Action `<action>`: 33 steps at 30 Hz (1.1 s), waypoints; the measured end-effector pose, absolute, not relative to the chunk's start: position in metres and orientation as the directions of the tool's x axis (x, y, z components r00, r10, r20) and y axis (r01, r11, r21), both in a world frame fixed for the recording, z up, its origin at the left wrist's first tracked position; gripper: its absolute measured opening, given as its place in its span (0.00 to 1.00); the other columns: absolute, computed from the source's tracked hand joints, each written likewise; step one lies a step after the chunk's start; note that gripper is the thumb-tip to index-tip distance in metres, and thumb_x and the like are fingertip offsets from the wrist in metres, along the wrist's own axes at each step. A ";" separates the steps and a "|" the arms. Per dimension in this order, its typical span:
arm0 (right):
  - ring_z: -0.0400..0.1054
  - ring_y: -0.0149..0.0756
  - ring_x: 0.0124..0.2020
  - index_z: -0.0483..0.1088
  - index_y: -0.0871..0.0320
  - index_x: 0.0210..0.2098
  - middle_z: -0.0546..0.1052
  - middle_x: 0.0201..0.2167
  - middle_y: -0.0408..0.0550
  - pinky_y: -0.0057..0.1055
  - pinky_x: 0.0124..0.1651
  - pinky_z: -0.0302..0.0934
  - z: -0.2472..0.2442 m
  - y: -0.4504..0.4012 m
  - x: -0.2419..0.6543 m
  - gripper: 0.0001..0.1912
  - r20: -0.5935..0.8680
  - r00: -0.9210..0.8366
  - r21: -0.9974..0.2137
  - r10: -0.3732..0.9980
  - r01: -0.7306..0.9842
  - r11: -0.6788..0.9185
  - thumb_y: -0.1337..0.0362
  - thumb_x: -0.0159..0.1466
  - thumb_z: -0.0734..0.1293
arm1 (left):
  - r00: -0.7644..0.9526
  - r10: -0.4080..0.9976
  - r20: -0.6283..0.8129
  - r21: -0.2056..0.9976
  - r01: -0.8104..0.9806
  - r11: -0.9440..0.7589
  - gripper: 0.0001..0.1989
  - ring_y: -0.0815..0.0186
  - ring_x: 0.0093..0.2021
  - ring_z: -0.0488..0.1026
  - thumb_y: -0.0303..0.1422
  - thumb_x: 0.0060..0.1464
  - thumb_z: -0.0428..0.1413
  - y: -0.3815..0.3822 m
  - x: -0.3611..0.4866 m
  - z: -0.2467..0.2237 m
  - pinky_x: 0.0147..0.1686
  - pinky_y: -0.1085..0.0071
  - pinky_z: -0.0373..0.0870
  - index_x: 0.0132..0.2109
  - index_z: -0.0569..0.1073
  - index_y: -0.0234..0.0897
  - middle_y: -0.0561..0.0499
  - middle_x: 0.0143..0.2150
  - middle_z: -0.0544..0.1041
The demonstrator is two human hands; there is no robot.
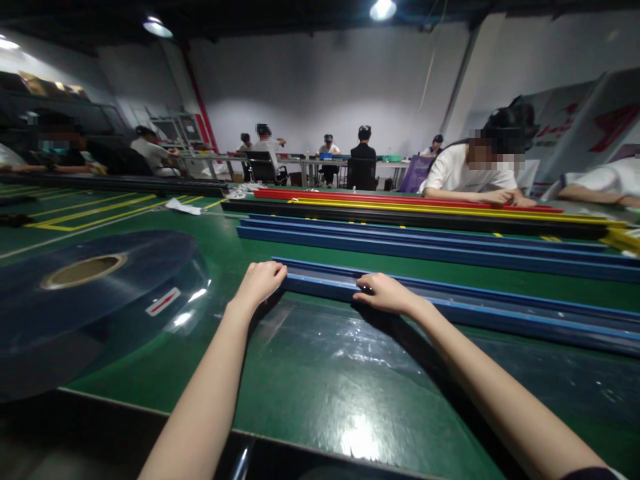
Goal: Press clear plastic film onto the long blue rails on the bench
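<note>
A long blue channel [320,283] lies across the green table, running off to the right. At its left end, my left hand [265,277] is closed round the edge, thumb and fingers together. Farther along, my right hand [383,292] grips the channel's near wall, fingers curled over it with a small dark round thing by the fingertips. Clear plastic film [350,340] lies flat on the table in front of the channel and under my forearms. Shiny creases show in the film near my right hand.
A big roll of clear film [150,267] lies at the left. Beyond the channel are more blue channels [425,248], black strips [400,219], and red strips [425,200]. A person [470,167] leans over the table at the far right. Other people sit farther back.
</note>
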State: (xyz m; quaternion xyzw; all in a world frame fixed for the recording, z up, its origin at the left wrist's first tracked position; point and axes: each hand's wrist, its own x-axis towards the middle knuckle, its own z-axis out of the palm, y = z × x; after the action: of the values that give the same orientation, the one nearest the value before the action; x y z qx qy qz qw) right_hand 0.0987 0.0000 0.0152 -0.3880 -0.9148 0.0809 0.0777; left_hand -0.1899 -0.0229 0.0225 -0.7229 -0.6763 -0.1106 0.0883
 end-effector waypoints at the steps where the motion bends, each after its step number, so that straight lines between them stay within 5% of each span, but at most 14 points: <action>1: 0.68 0.36 0.37 0.71 0.58 0.35 0.76 0.37 0.51 0.26 0.37 0.54 0.016 0.001 0.093 0.15 0.077 -0.691 -0.203 0.718 0.695 0.690 0.55 0.62 0.59 | 0.049 0.960 0.276 0.031 0.998 -0.060 0.22 0.60 0.37 0.73 0.37 0.58 0.39 -0.023 -0.192 0.022 0.34 0.70 0.59 0.30 0.75 0.37 0.45 0.35 0.78; 18: 0.68 0.33 0.33 0.71 0.58 0.36 0.76 0.34 0.50 0.25 0.31 0.52 0.027 0.010 0.020 0.13 0.037 -0.751 -0.189 0.660 0.643 0.742 0.57 0.61 0.60 | 0.035 0.977 0.209 0.110 0.992 -0.059 0.22 0.59 0.39 0.73 0.38 0.58 0.38 -0.020 -0.201 0.020 0.37 0.69 0.61 0.33 0.75 0.37 0.44 0.37 0.78; 24: 0.69 0.34 0.35 0.71 0.59 0.37 0.77 0.37 0.51 0.25 0.33 0.54 0.022 0.018 0.005 0.14 0.054 -0.763 -0.191 0.644 0.625 0.757 0.56 0.61 0.60 | -0.056 0.973 0.223 0.090 0.995 0.036 0.21 0.57 0.42 0.72 0.38 0.58 0.38 -0.026 -0.203 0.024 0.44 0.63 0.60 0.35 0.75 0.38 0.45 0.37 0.78; 33: 0.69 0.36 0.40 0.70 0.59 0.40 0.76 0.40 0.52 0.25 0.37 0.57 0.021 0.019 -0.026 0.15 0.075 -0.793 -0.166 0.604 0.587 0.792 0.56 0.61 0.61 | -0.121 0.973 0.194 0.076 0.991 0.108 0.21 0.56 0.43 0.73 0.37 0.58 0.37 -0.028 -0.205 0.024 0.42 0.62 0.63 0.35 0.74 0.37 0.43 0.38 0.78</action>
State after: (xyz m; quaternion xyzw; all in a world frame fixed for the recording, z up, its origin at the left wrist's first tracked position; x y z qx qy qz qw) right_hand -0.0259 0.0190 0.0211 -0.3153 -0.9446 0.0673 0.0624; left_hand -0.2054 -0.0285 0.0244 -0.6613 -0.7428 -0.0934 0.0476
